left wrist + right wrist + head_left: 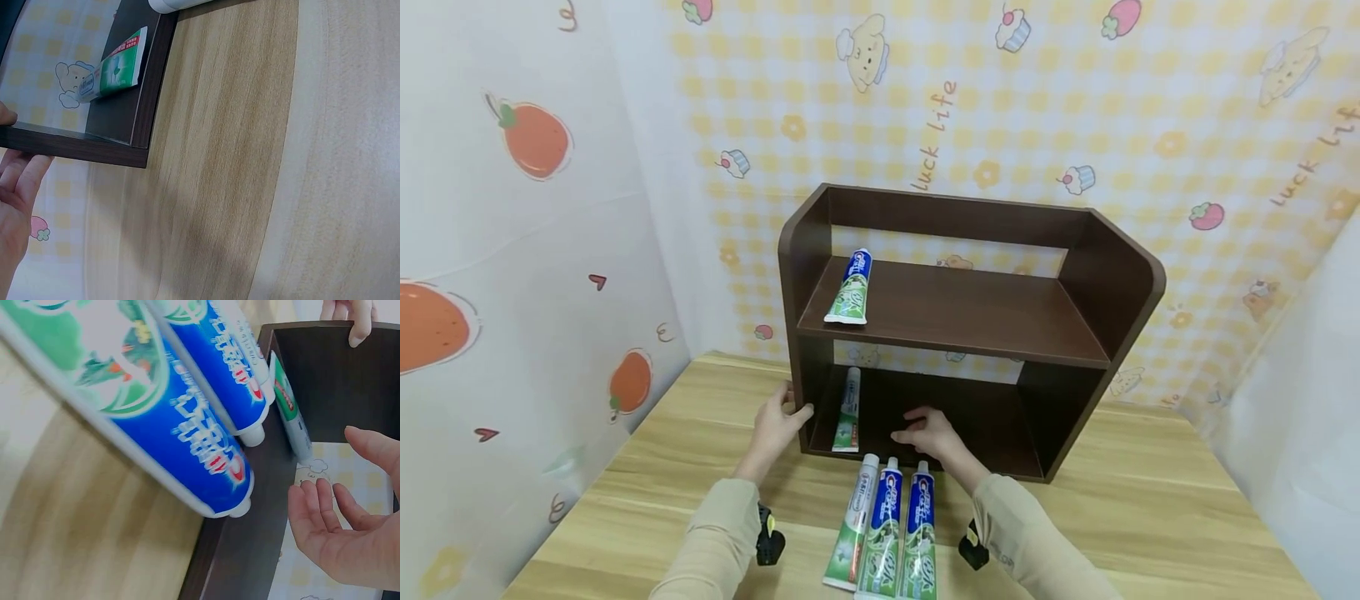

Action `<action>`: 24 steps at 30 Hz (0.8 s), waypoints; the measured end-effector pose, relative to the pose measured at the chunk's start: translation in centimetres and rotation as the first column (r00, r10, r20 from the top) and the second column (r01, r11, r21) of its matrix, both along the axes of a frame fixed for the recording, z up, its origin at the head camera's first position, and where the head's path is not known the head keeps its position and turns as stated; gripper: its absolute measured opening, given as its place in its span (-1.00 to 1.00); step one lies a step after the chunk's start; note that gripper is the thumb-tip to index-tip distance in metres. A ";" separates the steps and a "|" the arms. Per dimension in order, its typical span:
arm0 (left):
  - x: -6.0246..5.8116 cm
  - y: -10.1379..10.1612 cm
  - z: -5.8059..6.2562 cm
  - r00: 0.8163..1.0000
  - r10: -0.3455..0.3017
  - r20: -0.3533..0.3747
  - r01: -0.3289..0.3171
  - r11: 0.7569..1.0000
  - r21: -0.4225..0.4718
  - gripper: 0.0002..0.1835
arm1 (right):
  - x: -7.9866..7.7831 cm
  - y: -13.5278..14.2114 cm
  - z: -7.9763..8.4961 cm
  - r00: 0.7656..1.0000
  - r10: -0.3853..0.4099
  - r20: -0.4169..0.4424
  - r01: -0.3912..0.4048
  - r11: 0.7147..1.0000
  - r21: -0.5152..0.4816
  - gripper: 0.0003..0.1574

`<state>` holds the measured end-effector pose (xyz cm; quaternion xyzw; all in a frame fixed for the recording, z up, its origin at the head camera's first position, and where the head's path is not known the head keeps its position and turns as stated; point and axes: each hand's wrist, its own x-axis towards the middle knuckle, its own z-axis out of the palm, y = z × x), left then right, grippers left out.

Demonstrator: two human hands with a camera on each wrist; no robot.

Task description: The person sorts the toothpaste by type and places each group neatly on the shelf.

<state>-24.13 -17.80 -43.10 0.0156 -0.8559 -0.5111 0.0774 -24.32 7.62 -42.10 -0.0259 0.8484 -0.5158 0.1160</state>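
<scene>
My left hand (777,425) grips the left side panel of a dark brown two-tier shelf (955,312), thumb inside and fingers outside. My right hand (931,433) hovers at the lower compartment, fingers loosely bent, holding nothing. Left of it, a white-and-green toothpaste tube (847,417) lies along the lower board's left end, cap toward the back. On the upper board lies a blue-and-green toothpaste tube (852,287). Between my forearms, another white-and-green tube (853,525) and two blue-and-green tubes (882,529) (206,450) lie side by side, caps toward the shelf.
The shelf stands on a wood-grain table (1157,500) against a yellow checked wall covering (985,108). A white covering with orange fruit prints (535,137) hangs on the left. Black wrist devices (769,537) sit on both wrists.
</scene>
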 end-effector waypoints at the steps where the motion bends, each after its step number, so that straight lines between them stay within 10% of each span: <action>1: 0.0 0.0 0.1 1.000 0.002 0.001 -0.002 1.000 0.001 -0.58 | 0.1 0.1 0.0 1.000 -0.003 0.002 0.003 1.000 0.003 -0.38; 24: 0.2 -0.3 0.6 0.995 -0.059 0.079 0.060 0.998 -0.003 -0.29 | 3.4 3.7 -2.1 0.996 -0.086 0.036 0.086 0.996 -0.023 -0.43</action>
